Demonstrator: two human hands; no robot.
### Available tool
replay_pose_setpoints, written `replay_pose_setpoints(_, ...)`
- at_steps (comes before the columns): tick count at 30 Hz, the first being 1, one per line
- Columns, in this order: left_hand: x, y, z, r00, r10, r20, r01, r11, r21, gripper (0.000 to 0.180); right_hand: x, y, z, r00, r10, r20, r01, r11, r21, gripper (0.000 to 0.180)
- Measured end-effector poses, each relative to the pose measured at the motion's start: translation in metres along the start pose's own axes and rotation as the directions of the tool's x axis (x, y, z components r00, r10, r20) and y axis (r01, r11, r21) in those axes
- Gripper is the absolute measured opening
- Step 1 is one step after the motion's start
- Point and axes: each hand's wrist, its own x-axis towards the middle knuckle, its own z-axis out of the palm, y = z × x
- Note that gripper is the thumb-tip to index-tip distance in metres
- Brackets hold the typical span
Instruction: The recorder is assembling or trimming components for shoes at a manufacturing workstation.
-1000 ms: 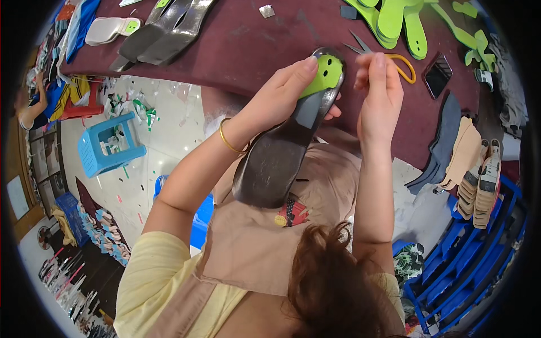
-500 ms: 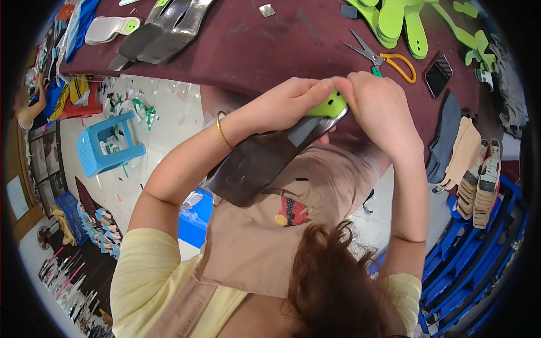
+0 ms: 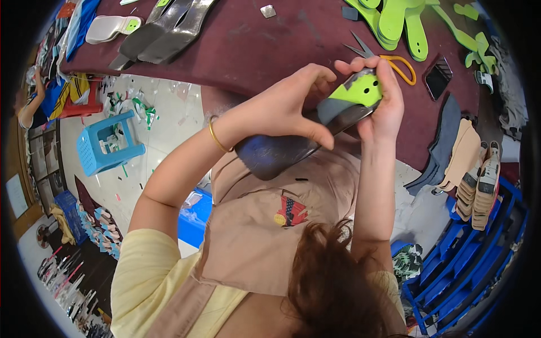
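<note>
My right hand (image 3: 390,104) wraps the heel end of a dark, shiny, sole-shaped insole (image 3: 276,155). Lime-green material with two dark holes covers that heel, and a grey patch lies beside it. Its dark toe end slants down to the left over my lap. At the grey patch, my left hand (image 3: 282,110) is open, thumb stretched across the insole and fingers raised apart from the thumb. Orange-handled scissors (image 3: 401,69) lie on the table just beyond my right hand, partly hidden by its fingers.
The maroon-covered table (image 3: 253,50) bears dark insoles (image 3: 174,34), lime-green insole pieces (image 3: 416,34) and a phone (image 3: 438,78). Grey and beige pieces lie at its right edge. A blue stool (image 3: 110,143) stands left among floor scraps; a blue rack (image 3: 451,281) is lower right.
My hands have come apart at the heel. My right hand has turned palm inward around it, my left has drawn back and opened. The insole has tilted, showing more green; its toe has risen.
</note>
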Motion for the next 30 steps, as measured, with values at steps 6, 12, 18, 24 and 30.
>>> replay_pose_setpoints(6, 0.003, 0.011, 0.009, 0.97, -0.127, -0.205, 0.142, 0.988, 0.062, 0.033, 0.0, 0.0, -0.011, 0.998, 0.059, -0.037, -0.06, 0.998, -0.016, 0.023)
replay_pose_setpoints(12, 0.014, 0.012, 0.002, 0.933, -0.342, -0.109, 0.312, 0.923, -0.225, 0.021, -0.005, 0.004, -0.015, 0.994, 0.076, 0.078, -0.088, 0.982, 0.164, 0.024)
replay_pose_setpoints(18, 0.019, -0.021, 0.005, 0.78, -0.313, 0.541, 0.625, 0.378, -0.683, 0.056, 0.003, 0.003, -0.005, 0.934, -0.079, 0.348, -0.01, 0.969, 0.249, 0.03)
replay_pose_setpoints(24, 0.027, 0.013, 0.028, 0.798, -0.381, 0.467, 0.522, 0.05, -0.851, 0.055, 0.009, -0.004, 0.006, 0.97, -0.13, 0.207, 0.196, 0.918, -0.344, 0.076)
replay_pose_setpoints(30, 0.026, 0.017, 0.016, 0.803, -0.547, 0.236, 0.488, 0.376, -0.788, 0.05, -0.02, 0.01, -0.01, 0.98, 0.175, 0.092, -0.106, 0.858, -0.503, 0.056)
